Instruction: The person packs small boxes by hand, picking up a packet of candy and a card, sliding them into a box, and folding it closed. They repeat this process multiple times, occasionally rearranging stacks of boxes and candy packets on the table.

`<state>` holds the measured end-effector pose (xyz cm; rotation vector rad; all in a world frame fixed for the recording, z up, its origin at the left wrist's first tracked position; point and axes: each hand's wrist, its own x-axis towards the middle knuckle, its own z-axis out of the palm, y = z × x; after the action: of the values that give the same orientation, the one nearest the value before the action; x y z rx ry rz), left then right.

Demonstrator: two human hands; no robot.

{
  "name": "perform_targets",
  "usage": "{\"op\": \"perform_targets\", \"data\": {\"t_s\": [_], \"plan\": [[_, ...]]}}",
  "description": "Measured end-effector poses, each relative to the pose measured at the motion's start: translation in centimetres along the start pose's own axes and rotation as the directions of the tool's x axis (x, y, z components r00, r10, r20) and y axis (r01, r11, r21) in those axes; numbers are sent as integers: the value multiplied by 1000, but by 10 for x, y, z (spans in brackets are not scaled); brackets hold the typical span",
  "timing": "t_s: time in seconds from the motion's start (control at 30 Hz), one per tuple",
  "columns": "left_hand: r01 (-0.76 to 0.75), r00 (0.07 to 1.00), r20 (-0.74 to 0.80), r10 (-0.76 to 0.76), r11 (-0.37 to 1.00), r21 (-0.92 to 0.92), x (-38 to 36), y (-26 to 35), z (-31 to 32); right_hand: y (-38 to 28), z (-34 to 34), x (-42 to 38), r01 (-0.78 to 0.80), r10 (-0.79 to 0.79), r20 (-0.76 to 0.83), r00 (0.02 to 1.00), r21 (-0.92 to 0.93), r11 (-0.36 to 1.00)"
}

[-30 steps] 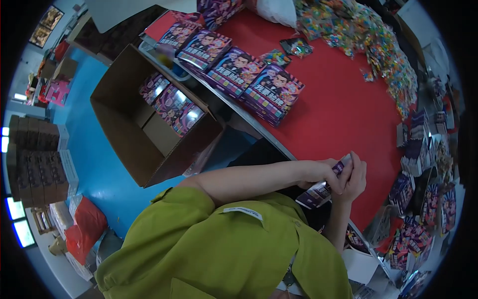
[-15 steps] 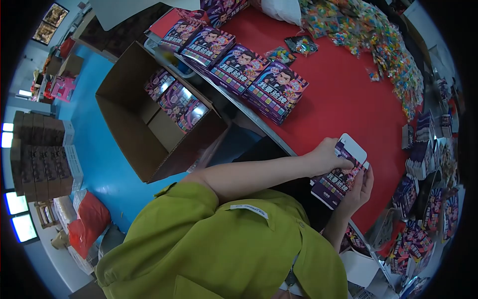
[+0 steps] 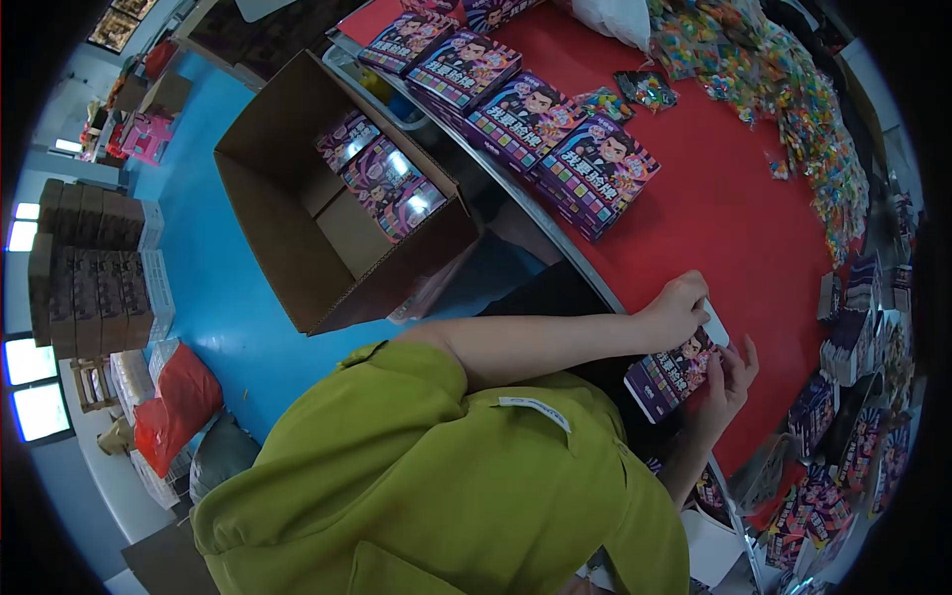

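Note:
A small purple printed carton [image 3: 666, 382] with a cartoon figure on its front is held over the near edge of the red table. My left hand [image 3: 676, 315] is closed at its upper end, fingers bent over the opening, and a white end flap [image 3: 713, 323] shows beside them. My right hand [image 3: 727, 382] grips the carton's right side between thumb and fingers. What lies inside the carton is hidden.
Stacks of similar cartons [image 3: 599, 167] line the left edge of the red table [image 3: 714, 198]. Small packets of colourful pieces [image 3: 734, 59] are heaped at the back. An open cardboard box [image 3: 268, 198] holding cartons stands left. Flat printed cartons [image 3: 853, 327] lie right.
My left hand has moved up onto the carton's end, and the white flap that stood out is now mostly covered. My right fingers have shifted along the side. The whole view has shifted slightly.

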<state>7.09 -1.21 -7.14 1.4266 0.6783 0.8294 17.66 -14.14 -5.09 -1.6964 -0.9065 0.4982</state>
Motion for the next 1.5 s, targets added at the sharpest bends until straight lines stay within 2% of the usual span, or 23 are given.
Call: {"op": "perform_targets", "data": {"t_s": [0.13, 0.17, 0.23, 0.37, 0.43, 0.53, 0.57, 0.6, 0.63, 0.7, 0.8, 0.87, 0.9, 0.97, 1.0, 1.07, 1.13, 1.23, 1.3, 1.33, 1.37, 1.4, 1.5], "plan": [[-226, 974, 12, 227, 966, 127, -1, -5, 5, -31, 7, -13, 190, -170, 87, 982, -547, 815], [-234, 972, 12, 235, 960, 155, -1, -6, 4, -28, 1, -16, 190, -166, 95, 982, -548, 814], [-236, 971, 6, 239, 954, 185, -1, -4, 1, -20, -17, -24, 568, -450, 385, 806, -718, 402], [-239, 971, 71, 229, 926, 293, -3, -4, -5, -30, -13, -55, 636, -323, 548, 771, -680, 365], [-205, 978, 99, 183, 928, 312, 1, -3, 0, -23, -9, -50, 709, -421, 570, 706, -560, 429], [-239, 969, 128, 214, 939, 245, -4, 14, -14, -25, -13, -34, 621, -496, 379, 781, -553, 555], [3, 987, 163, 12, 996, -89, -9, 25, -19, -30, -15, -28, 601, -509, 326, 796, -516, 610], [271, 949, 260, -180, 886, -376, -12, 32, -23, -27, -18, -23, 575, -500, 299, 813, -550, 606], [277, 942, 289, -172, 883, -378, -13, 33, -25, -21, -22, -18, 467, -397, 247, 884, -509, 723], [-34, 921, 344, 184, 916, -400, -16, 34, -28, -22, -24, -7, 344, -285, 195, 938, -463, 817], [124, 946, 323, 24, 896, -427, -9, 41, -24, -36, -22, 9, 274, -202, 221, 954, -373, 886], [50, 948, 308, 75, 924, -379, 0, 40, -23, -35, -23, 15, 131, -84, 212, 974, -219, 967], [-26, 951, 284, 123, 947, -321, 5, 40, -23, -33, -22, 17, 133, -86, 207, 974, -224, 965], [-36, 953, 279, 119, 958, -285, 11, 41, -24, -26, -19, 18, 131, -166, 259, 951, 148, 980], [-43, 956, 270, 111, 969, -244, 15, 42, -23, -23, -16, 19, 127, -161, 254, 954, 145, 981], [82, 948, 316, 42, 926, -369, 22, 43, -20, -17, -9, 21, -112, -25, 203, 979, 633, 766], [203, 934, 358, -21, 854, -479, 28, 44, -19, -33, -1, 23, -113, -8, 177, 984, 662, 741], [278, 881, 464, -90, 893, -355, 30, 44, -16, -23, -4, 27, -113, 28, 132, 991, 697, 708], [-25, 908, 376, 186, 919, -393, 30, 40, -10, -17, -10, 30, -112, 50, 108, 993, 697, 708], [-23, 906, 381, 185, 919, -394, 32, 40, -13, -17, -12, 31, 330, -329, -29, 944, 119, 936], [-398, 820, 391, 417, 908, -133, 34, 39, -20, -17, -13, 32, 604, -654, 104, 749, -513, 610], [-710, 660, 465, 591, 693, 126, 35, 39, -24, -15, -15, 33, 600, -650, 102, 753, -514, 613], [-792, 591, 541, 599, 560, 244, 34, 40, -31, -12, -16, 34, 685, -725, 217, 654, -576, 446]]}}
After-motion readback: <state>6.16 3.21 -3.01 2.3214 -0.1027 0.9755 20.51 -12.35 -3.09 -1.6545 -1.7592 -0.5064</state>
